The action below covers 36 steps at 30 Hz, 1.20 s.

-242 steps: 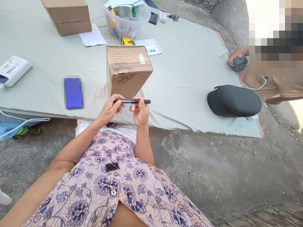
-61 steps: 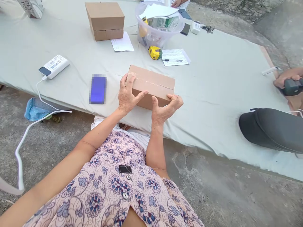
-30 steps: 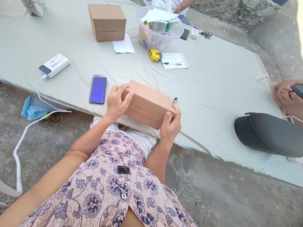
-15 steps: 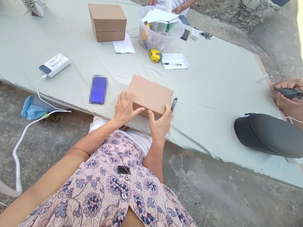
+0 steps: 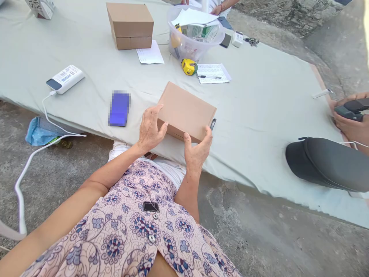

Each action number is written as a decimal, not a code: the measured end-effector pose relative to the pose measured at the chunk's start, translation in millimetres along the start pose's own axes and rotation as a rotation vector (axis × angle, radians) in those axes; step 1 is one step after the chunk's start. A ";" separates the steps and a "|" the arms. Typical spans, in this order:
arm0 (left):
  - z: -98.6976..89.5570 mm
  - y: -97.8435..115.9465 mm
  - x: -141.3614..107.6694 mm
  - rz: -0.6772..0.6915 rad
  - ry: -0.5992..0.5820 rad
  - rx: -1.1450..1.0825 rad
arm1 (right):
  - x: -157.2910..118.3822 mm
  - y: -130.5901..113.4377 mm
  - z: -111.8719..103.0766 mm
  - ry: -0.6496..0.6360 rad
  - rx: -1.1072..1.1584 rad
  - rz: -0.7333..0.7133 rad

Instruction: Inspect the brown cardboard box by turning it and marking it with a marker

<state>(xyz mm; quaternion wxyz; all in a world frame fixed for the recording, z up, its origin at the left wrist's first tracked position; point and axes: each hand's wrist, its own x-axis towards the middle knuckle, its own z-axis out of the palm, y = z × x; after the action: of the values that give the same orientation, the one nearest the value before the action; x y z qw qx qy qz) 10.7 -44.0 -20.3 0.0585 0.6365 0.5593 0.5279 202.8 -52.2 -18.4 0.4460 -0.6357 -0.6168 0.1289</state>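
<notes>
A closed brown cardboard box (image 5: 187, 109) lies on the cloth-covered table in front of me, turned at an angle. My left hand (image 5: 151, 127) is at its left end, fingertips on the near left corner and thumb at the front side. At the near right corner is my right hand (image 5: 198, 150), its thumb before the front face and its fingers against the right end. Both hands hold the box loosely between them. A black marker (image 5: 213, 124) sticks out beside the box's right end, partly hidden. To the left lies a phone (image 5: 119, 109) with a blurred blue screen.
Farther back stand another cardboard box (image 5: 131, 25) and a clear plastic tub (image 5: 196, 48). Near them are a yellow tape measure (image 5: 188, 67) and a paper with a pen (image 5: 215, 74). A white power bank (image 5: 65, 79) lies left, a black cap (image 5: 328, 163) right. Another person's hands (image 5: 356, 119) hold a dark device.
The box has shifted away from me and slightly right, turning a little. My left thumb has drawn back along its front, and my right hand has moved slightly.
</notes>
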 end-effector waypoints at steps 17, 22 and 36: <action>-1.4 -21.7 9.2 -0.373 -0.068 -0.092 | 5.9 3.8 -4.9 -0.077 0.281 0.208; -7.4 -9.1 11.0 -0.450 -0.128 -0.078 | 9.9 0.3 -11.5 -0.063 0.125 0.293; -15.7 3.5 12.0 -0.440 -0.102 -0.098 | 5.2 -9.9 -19.5 -0.038 0.092 0.267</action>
<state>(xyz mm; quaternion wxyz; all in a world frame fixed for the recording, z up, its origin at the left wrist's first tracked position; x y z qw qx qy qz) -0.8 -44.1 -3.9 0.2312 0.5216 0.6546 0.4959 211.2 -57.0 1.8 0.4419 -0.6884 -0.5285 0.2270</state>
